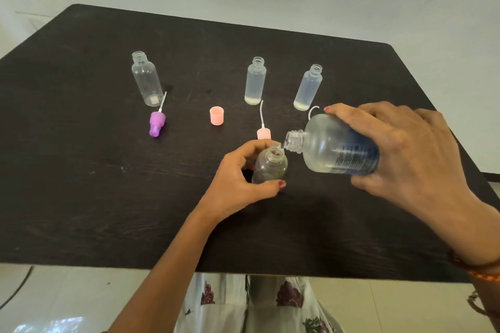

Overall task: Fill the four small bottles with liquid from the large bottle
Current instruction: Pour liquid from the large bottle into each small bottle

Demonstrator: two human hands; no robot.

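Dark table (81,197): R hand (400,154) grips tilted big bottle (332,149), mouth over small bottle (270,165) held by L hand (238,184); liquid seems to trickle in.

dark matt wood-grain table (108,197); clear glossy plastic small bottles (146,81); pink plastic cap (216,115).

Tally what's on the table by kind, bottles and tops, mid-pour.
Small bottles: 4
Large bottle: 1
Pump spray tops: 2, purple and pink
Pink cap: 1
Total: 8
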